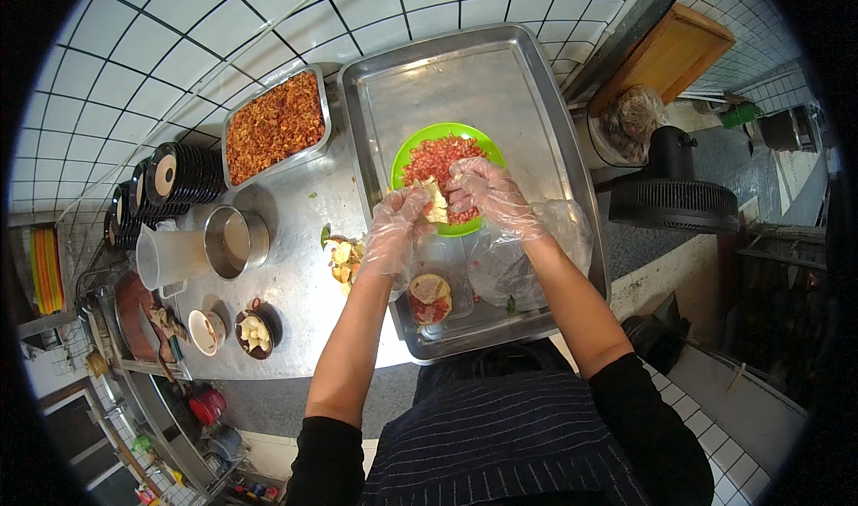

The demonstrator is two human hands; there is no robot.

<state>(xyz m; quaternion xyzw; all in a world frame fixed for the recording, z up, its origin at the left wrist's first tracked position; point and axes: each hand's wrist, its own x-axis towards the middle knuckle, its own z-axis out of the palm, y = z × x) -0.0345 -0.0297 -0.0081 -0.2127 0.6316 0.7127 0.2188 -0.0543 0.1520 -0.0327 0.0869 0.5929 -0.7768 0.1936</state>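
Both my hands wear clear plastic gloves and meet above a green plate (399, 159) heaped with red pomegranate seeds (438, 153). My left hand (393, 231) is closed on a pale yellow piece of pomegranate (437, 204), its fingers pinching the side. Just right of that piece is my right hand (496, 195), its fingers curled together; whether anything sits between them is hidden. Nearer to me a partly opened pomegranate (430, 299) shows red seeds, in the steel tray (500, 68) that also carries the plate. Pomegranate peels (343, 263) lie in a pile beside my left wrist.
A crumpled clear plastic bag (559, 238) lies by my right forearm. To the left stand a container of reddish-brown food (275, 129), stacked black dishes (183, 180), a plastic jug (165, 260), a steel pot (234, 243) and small bowls (206, 332). A black fan (675, 204) stands at right.
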